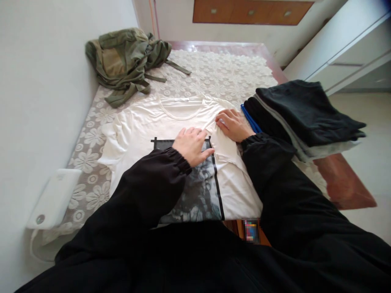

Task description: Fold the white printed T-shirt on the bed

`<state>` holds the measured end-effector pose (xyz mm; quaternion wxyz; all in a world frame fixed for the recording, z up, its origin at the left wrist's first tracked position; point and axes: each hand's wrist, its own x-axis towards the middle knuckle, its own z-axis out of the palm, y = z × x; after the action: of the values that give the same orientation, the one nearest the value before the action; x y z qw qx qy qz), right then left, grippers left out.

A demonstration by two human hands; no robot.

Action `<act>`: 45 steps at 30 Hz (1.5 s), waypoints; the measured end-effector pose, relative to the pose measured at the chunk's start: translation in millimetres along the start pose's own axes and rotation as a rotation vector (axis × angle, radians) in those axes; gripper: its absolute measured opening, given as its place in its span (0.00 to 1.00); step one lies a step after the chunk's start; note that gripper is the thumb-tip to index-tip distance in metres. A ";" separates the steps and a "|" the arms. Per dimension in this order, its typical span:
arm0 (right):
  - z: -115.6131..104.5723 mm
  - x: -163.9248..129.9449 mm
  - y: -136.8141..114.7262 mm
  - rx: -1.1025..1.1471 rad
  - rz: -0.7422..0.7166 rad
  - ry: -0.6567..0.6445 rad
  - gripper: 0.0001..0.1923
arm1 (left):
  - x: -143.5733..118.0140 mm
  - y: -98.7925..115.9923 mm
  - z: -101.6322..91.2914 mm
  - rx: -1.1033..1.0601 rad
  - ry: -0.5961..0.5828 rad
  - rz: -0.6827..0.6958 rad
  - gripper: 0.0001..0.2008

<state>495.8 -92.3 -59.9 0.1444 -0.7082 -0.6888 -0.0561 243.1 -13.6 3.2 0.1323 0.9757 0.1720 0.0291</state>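
A white T-shirt (pixel 140 130) with a dark framed print lies spread on the lace tablecloth, its neckline at the far side. My left hand (pixel 192 145) rests flat on the shirt front over the top of the print, fingers stretched out and thumb apart. Near the shirt's right shoulder, my right hand (pixel 233 124) has its fingers bent down at the fabric. Its fingertips seem to pinch the sleeve area, where creases run across the cloth. The shirt's lower left part is hidden behind my left sleeve.
A stack of folded dark and grey clothes (pixel 302 114) stands at the right table edge. An olive backpack (pixel 128 61) with loose straps sits at the back left. A white power bank (pixel 55 199) with a cable lies at the left. The lace tablecloth (pixel 214 73) covers the table.
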 end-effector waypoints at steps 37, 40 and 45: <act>55.0 247.8 -310.3 0.677 -0.030 -0.274 0.07 | -172.9 -138.8 -20.6 -0.297 0.732 -0.760 0.17; 36.6 230.2 -282.0 0.866 -0.097 -0.282 0.08 | -167.9 -118.0 -20.3 -0.224 0.728 -0.628 0.15; 9.9 181.7 -211.6 1.089 0.008 -0.373 0.27 | -164.9 -89.3 -7.9 -0.127 0.381 -0.238 0.16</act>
<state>292.9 86.7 8.2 0.3644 -0.5324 -0.6294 0.4331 58.1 12.6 -15.0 0.1609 0.9152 0.3057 0.2076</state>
